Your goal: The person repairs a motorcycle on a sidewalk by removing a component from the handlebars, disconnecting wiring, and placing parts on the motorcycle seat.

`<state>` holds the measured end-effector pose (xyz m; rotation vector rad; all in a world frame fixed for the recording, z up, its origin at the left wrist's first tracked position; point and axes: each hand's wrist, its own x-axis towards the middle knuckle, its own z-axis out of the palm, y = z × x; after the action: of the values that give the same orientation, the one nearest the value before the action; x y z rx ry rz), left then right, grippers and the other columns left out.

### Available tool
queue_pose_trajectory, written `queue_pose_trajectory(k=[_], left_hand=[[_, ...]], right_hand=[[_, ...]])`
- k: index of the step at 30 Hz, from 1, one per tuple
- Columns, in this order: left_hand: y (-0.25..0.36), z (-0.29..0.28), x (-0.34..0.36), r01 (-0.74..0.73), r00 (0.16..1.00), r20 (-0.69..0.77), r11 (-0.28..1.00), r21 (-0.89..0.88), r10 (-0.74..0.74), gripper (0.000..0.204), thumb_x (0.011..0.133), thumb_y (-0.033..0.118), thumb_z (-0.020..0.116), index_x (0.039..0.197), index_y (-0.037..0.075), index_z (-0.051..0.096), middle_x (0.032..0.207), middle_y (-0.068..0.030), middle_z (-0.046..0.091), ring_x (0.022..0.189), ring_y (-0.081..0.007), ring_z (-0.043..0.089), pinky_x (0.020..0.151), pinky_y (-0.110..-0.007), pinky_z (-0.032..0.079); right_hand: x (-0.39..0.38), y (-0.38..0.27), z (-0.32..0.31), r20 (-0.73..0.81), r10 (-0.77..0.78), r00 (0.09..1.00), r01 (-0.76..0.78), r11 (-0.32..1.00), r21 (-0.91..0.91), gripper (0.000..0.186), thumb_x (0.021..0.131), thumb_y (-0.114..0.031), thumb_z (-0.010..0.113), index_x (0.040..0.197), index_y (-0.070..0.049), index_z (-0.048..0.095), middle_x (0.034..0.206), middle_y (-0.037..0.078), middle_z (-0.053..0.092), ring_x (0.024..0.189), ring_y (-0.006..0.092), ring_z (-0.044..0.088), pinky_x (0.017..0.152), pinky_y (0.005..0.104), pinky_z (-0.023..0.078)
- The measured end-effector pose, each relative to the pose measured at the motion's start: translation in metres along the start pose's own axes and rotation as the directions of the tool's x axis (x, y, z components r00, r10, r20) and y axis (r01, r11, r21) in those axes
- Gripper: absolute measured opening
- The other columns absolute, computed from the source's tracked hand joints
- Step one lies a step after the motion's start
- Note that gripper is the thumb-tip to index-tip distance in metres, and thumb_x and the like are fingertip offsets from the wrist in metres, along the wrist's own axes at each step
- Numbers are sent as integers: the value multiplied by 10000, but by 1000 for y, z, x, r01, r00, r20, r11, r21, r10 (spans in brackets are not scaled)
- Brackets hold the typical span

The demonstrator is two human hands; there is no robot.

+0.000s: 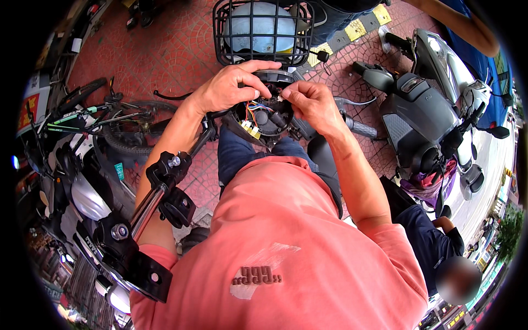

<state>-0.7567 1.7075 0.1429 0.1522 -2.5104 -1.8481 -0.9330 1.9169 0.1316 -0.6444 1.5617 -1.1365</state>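
A round black housing (237,122) lies opened up in front of me, with a bundle of coloured wires (253,111) and pale plug connectors (251,132) inside. My left hand (228,88) is over its left side, index finger stretched along the far rim. Its thumb and another finger come together above the wires; what they pinch, if anything, is hidden. From the right, my right hand (312,104) reaches in, thumb and forefinger closed on a small whitish connector (280,98). A handlebar grip (360,128) and brake lever (357,102) extend to the right of the housing.
Just beyond stands a black wire basket (219,36) holding a light-blue rounded object (258,27). A grey scooter (418,104) is parked at right, a bicycle (126,129) at left. A black clamp assembly (170,170) crosses the lower left. Another person's arm (462,25) shows at upper right.
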Motion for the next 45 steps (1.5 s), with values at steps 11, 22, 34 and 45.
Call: queue_pose_trajectory(k=[11, 22, 34, 45], left_hand=[[32, -18, -83, 300, 827, -540, 934, 194, -153, 227, 1020, 89, 670, 1195, 13, 793, 1401, -127, 704, 1252, -223, 678, 1045, -384, 559], [-21, 19, -172, 550, 680, -727, 588, 593, 96, 344, 1112, 285, 592, 1118, 8, 797, 1374, -147, 679, 1102, -330, 727, 994, -461, 569], [-32, 17, -191, 95, 736, -439, 563, 821, 516, 405, 982, 253, 711, 1320, 30, 691, 1322, -121, 699, 1144, -326, 688, 980, -449, 513], [-34, -7, -202, 131, 855, -406, 624, 770, 322, 482, 965, 321, 735, 1356, 50, 657, 1162, -127, 692, 1077, -353, 681, 900, -499, 531]], right_hand=[[0, 5, -1, 21, -100, 995, 100, 995, -28, 228, 1045, -223, 712, 967, -17, 772, 673, -31, 601, 602, 57, 512, 557, 268, 403], [-3, 6, 7, -63, -137, 989, 128, 983, -128, 225, 1023, -206, 720, 908, -13, 736, 693, -25, 592, 632, 68, 510, 574, 279, 392], [0, 19, 6, -474, -183, 861, 250, 965, 82, 254, 1043, -248, 716, 882, -53, 695, 652, -45, 551, 519, 56, 433, 493, 243, 310], [32, 21, 22, -726, -209, 655, 172, 977, -126, 329, 969, -313, 777, 820, -20, 756, 653, -27, 619, 581, 73, 522, 538, 288, 377]])
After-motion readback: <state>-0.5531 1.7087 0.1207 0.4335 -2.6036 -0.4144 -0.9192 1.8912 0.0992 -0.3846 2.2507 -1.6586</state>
